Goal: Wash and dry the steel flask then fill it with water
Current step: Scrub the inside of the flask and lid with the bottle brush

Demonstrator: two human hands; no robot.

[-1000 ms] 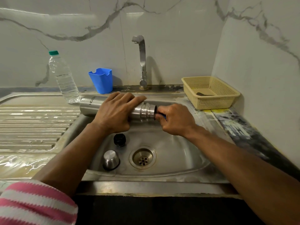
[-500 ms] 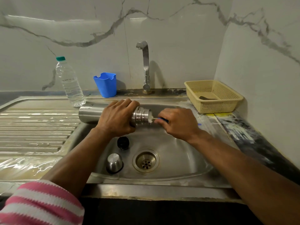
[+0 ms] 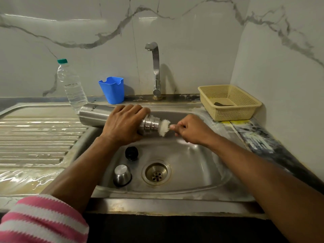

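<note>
The steel flask point(image 3: 93, 115) lies on its side above the sink point(image 3: 192, 169), mouth pointing right. My left hand point(image 3: 122, 125) grips it around the upper body near the threaded neck. My right hand point(image 3: 189, 129) grips the handle of a bottle brush, whose white bristle head point(image 3: 164, 128) sticks out just at the flask's mouth. The handle is hidden in my fist. In the sink basin lie the black stopper point(image 3: 131, 153) and the steel cup lid point(image 3: 122, 174), mouth down, left of the drain point(image 3: 156, 173).
A tap point(image 3: 155, 67) stands behind the sink, not running. A plastic water bottle point(image 3: 71, 85) and a blue holder point(image 3: 112, 90) stand at the back left. A cream basket point(image 3: 229, 102) sits on the right counter. The ribbed draining board point(image 3: 35, 137) lies to the left.
My right hand has pulled the brush out to the right, so the white bristles now show outside the flask's mouth. The flask stays horizontal in my left hand.
</note>
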